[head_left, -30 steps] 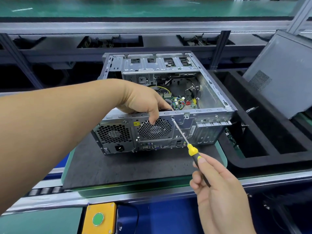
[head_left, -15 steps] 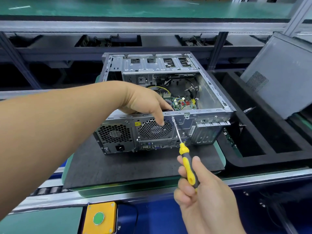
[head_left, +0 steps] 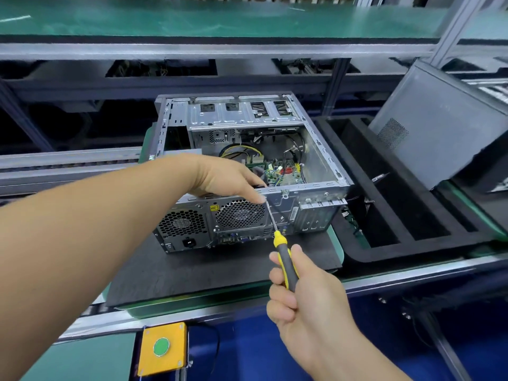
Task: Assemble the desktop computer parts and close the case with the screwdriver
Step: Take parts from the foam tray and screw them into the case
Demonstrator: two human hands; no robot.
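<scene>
The long grey-framed assembly-line table (head_left: 412, 273) carries everything at working height, and on it a dark rectangular mat on a green-edged pallet (head_left: 192, 270) keeps the open silver steel desktop computer case (head_left: 324, 158) from sliding on the rollers, as I judge it. The case lies on its side with its open face up, so the green circuit board and yellow wiring inside are reachable from above, and its rear panel with the two round fan grilles faces the person, which puts the rear screw points within easy reach. To the right sits a black foam tray with long compartments (head_left: 390, 188), and leaning over its far end is the grey sheet-metal side panel with a small vent patch (head_left: 445, 119), evidently parked there until the case is ready to be closed, so that step is not yet done. The left hand (head_left: 228, 180) reaches across and rests over the top edge of the rear panel, fingers bent down over the rim with a fingertip beside the tool's tip, probably to steady the case and guide the bit. The right hand (head_left: 299, 292) is wrapped round the handle of the yellow-and-black screwdriver (head_left: 283, 254), whose thin steel shaft slants up and left to the upper edge of the rear panel next to the larger grille; whether a screw sits under the tip is too small to tell. A yellow box with a green push-button (head_left: 161, 347) sits at the near edge.
</scene>
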